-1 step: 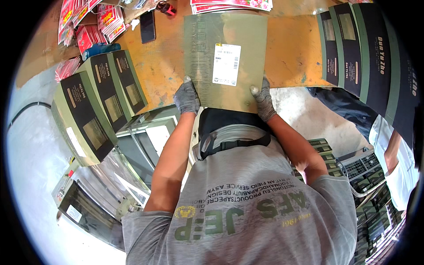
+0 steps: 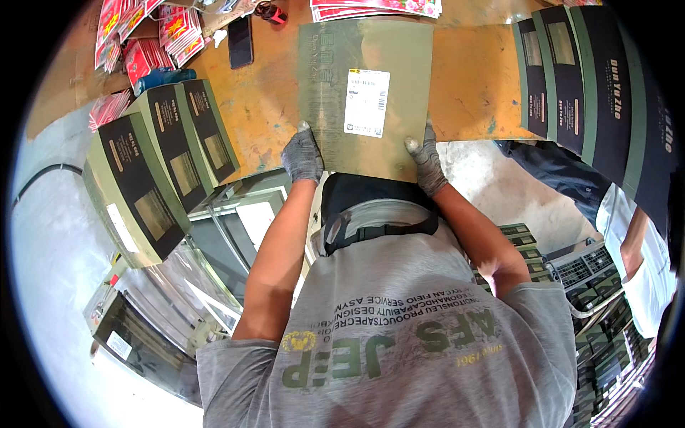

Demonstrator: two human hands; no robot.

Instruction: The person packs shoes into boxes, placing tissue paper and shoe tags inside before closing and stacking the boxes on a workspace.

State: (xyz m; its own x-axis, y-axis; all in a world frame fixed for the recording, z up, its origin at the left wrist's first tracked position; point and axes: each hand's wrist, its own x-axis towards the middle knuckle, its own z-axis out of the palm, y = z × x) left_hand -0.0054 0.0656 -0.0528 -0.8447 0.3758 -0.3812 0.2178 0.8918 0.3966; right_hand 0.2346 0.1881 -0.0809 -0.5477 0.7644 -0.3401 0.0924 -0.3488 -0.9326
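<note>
Left hand (image 2: 302, 155) and right hand (image 2: 427, 162), gloved, grip a flat olive box (image 2: 364, 100) on the orange table (image 2: 471, 85), green-black boxes (image 2: 168, 160) flanking.

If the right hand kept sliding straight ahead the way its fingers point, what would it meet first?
The right hand points up along the flat olive box edge; probably bare orange tabletop first, though depth is unclear.

A black phone (image 2: 240, 41) lay on the orange tabletop (image 2: 471, 85); 3 dark-and-green boxes (image 2: 160, 160) stood left, red packets (image 2: 153, 39) behind.
</note>
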